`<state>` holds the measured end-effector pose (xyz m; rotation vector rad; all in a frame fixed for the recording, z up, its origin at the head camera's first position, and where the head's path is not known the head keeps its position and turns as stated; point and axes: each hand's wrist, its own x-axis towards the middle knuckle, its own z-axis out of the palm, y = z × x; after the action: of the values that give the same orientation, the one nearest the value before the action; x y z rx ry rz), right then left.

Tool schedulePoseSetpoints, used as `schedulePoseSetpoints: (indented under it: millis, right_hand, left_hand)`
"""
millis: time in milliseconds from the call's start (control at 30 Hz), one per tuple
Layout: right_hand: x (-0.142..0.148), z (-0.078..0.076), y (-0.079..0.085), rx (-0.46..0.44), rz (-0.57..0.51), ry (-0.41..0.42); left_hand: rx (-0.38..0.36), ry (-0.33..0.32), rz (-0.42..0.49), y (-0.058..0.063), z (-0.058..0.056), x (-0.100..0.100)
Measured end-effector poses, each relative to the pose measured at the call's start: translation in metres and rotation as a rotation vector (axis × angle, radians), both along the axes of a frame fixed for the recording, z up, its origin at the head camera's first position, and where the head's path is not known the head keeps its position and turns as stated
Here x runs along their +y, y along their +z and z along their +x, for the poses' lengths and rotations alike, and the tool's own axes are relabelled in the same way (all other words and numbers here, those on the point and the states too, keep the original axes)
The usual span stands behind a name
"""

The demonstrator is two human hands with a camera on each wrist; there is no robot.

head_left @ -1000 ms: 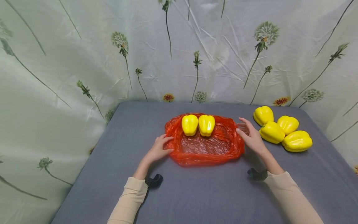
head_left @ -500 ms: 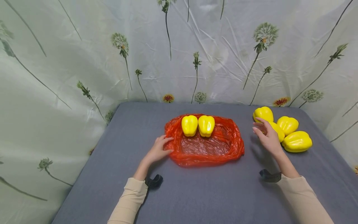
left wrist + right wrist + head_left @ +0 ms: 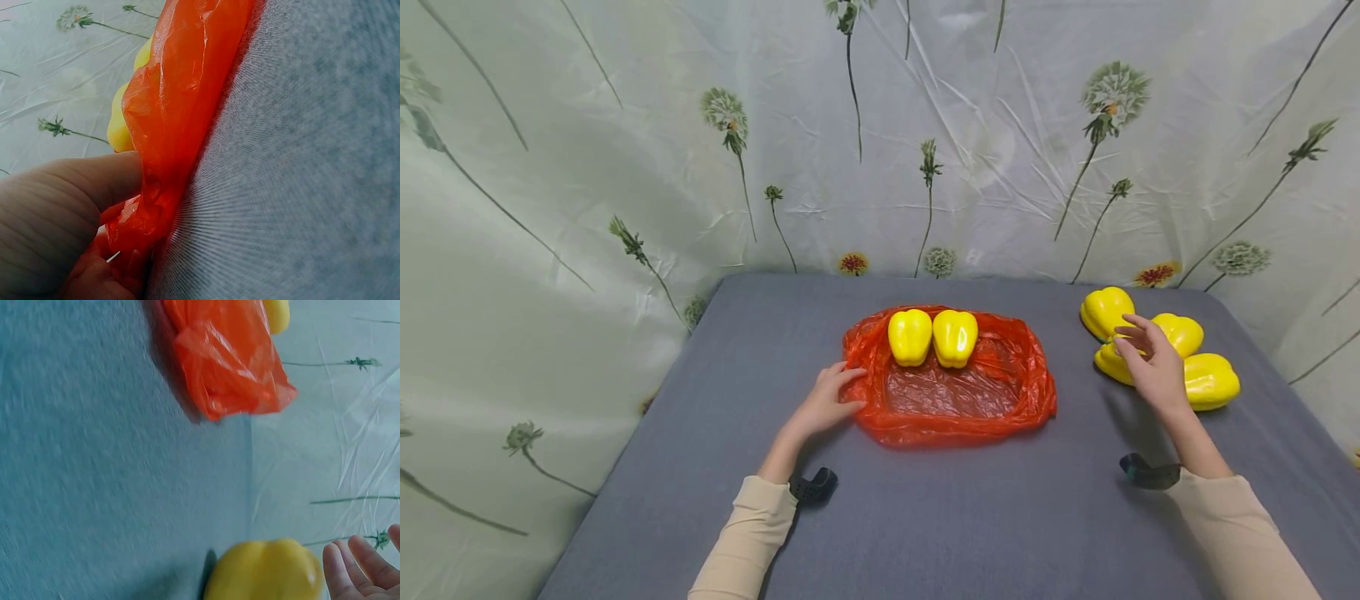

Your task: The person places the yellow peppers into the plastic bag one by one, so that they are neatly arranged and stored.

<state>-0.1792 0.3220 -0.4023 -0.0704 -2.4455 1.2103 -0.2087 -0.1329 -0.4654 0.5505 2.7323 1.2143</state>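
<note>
A red plastic bag (image 3: 940, 431) lies spread on the table with its mouth facing up. Two yellow bell peppers (image 3: 910, 337) stand side by side at its far side. My left hand (image 3: 824, 403) holds the bag's left end; in the left wrist view its thumb (image 3: 115, 178) lies against the red film and its other fingers are partly behind it. Over a group of several more yellow bell peppers (image 3: 1212, 382) at the right hovers my right hand (image 3: 1159, 377), fingers apart and holding nothing. It partly covers the nearest pepper (image 3: 1115, 363); contact cannot be made out.
The grey-blue cloth-covered table (image 3: 925, 525) reaches back to a pale hanging curtain (image 3: 820, 167) printed with dandelions. A stretch of table separates the bag from the pepper group. Each wrist wears a dark camera band (image 3: 814, 485).
My right hand has left the bag's right end and moved rightward to above the pepper group. The left hand and the bag keep their places.
</note>
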Motion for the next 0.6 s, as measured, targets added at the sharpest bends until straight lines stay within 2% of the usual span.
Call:
schedulePoseSetpoints:
  millis: [167, 333, 467, 600]
  right_hand:
    - [0.012, -0.004, 0.003, -0.017, 0.045, -0.083]
    - [0.022, -0.009, 0.001, -0.09, 0.087, -0.164]
    - [0.026, -0.013, -0.002, -0.135, 0.083, -0.186]
    - [0.032, -0.015, -0.005, -0.155, 0.093, -0.147]
  left_hand:
    - [0.005, -0.001, -0.001, 0.0, 0.0, 0.0]
    - [-0.002, 0.001, -0.006, 0.001, 0.0, 0.0]
    - [-0.01, 0.0, -0.002, 0.001, 0.001, 0.0]
    - [-0.002, 0.001, -0.008, 0.001, 0.001, 0.0]
